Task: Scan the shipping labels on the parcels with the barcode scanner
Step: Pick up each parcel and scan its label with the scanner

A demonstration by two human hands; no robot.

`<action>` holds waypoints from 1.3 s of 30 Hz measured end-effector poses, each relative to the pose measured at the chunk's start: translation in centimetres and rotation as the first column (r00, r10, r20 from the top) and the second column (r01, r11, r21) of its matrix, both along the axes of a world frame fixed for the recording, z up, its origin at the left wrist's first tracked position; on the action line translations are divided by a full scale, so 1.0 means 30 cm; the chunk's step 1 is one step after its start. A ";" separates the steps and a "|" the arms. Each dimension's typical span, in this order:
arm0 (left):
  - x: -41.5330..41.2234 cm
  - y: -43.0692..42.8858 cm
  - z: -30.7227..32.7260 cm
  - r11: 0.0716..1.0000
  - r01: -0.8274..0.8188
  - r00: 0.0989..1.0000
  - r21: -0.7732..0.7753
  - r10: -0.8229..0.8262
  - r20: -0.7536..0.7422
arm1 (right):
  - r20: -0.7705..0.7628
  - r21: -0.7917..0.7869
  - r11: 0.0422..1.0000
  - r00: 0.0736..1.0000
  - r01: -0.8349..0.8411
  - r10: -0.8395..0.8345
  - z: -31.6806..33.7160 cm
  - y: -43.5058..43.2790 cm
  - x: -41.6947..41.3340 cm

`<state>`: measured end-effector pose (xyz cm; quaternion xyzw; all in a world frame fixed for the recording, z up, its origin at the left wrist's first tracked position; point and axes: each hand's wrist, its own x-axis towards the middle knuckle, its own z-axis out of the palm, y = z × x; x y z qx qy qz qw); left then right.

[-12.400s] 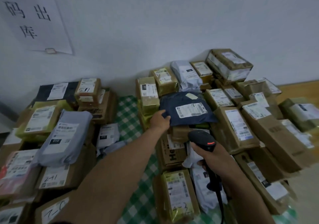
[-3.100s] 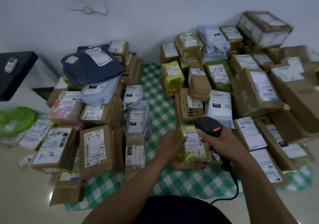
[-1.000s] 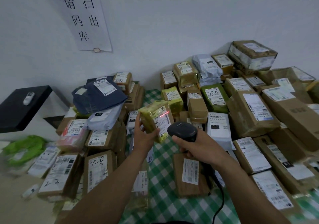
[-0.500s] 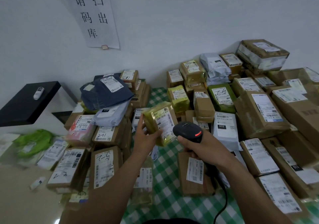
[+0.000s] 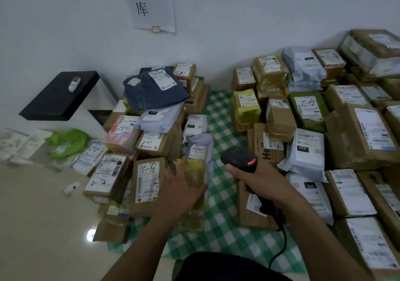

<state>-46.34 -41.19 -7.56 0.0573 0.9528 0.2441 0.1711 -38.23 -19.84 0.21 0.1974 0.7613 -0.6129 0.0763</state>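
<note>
Head view: left grip [image 5: 181, 191] clutches a yellow-taped parcel [image 5: 196, 171]; right grip [image 5: 260, 180] wraps the black, red-lit scanner [image 5: 237, 157].

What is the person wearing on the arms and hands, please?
Nothing that shows. The left forearm and the right forearm are bare up to the frame edge, with no sleeve in view. The left hand and the right hand have no glove, and no watch, ring or bracelet is visible.

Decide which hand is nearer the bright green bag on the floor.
Left. The left hand sits right of the green bag; the right hand, gripping the scanner, farther right.
</note>
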 end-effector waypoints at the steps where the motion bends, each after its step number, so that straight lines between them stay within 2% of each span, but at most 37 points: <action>1: 0.001 0.001 -0.004 0.999 -0.002 1.000 -0.033 0.002 -0.001 | 0.004 -0.004 1.000 1.000 -0.012 0.012 -0.007 -0.004 -0.001; 6: -0.025 0.007 -0.045 0.977 0.045 0.997 -0.206 -0.057 -0.052 | 0.005 -0.009 0.999 1.000 -0.030 0.030 -0.017 -0.018 -0.005; 10: -0.059 0.010 -0.065 0.983 0.138 0.987 -0.122 -0.147 -0.062 | -0.006 -0.029 0.999 1.000 -0.025 0.024 -0.022 -0.011 -0.004; 13: -0.084 -0.001 -0.060 0.994 0.105 0.994 -0.014 -0.105 0.008 | -0.009 -0.040 0.999 1.000 -0.001 0.001 -0.033 -0.006 0.000; 18: -0.108 0.027 -0.056 0.989 0.136 0.985 -0.066 -0.128 0.118 | 0.009 -0.035 0.998 0.999 0.049 -0.049 -0.054 0.020 0.007; 20: -0.117 0.082 -0.067 0.986 0.157 0.987 -0.058 -0.155 0.029 | 0.029 -0.024 0.997 0.997 0.078 -0.077 -0.066 0.044 0.012; 23: -0.145 0.215 -0.077 0.959 0.226 0.968 0.171 -0.202 -0.147 | 0.040 -0.024 0.988 0.988 0.151 -0.150 -0.079 0.088 0.026; 26: -0.167 0.404 -0.026 0.879 0.184 0.980 0.440 -0.200 -0.010 | 0.010 -0.016 0.975 0.975 0.222 -0.222 -0.081 0.145 0.048; 29: -0.201 0.600 0.022 0.819 0.084 0.967 0.568 -0.204 0.150 | 0.008 -0.026 0.941 0.942 0.336 -0.336 -0.088 0.222 0.076; 34: -0.284 0.874 0.038 0.825 -0.098 0.905 0.557 -0.159 0.395 | 0.026 0.002 0.897 0.897 0.441 -0.441 -0.099 0.324 0.115; 39: -0.308 1.008 -0.012 0.817 -0.261 0.768 0.514 -0.146 0.623 | 0.031 0.029 0.875 0.874 0.483 -0.484 -0.122 0.370 0.127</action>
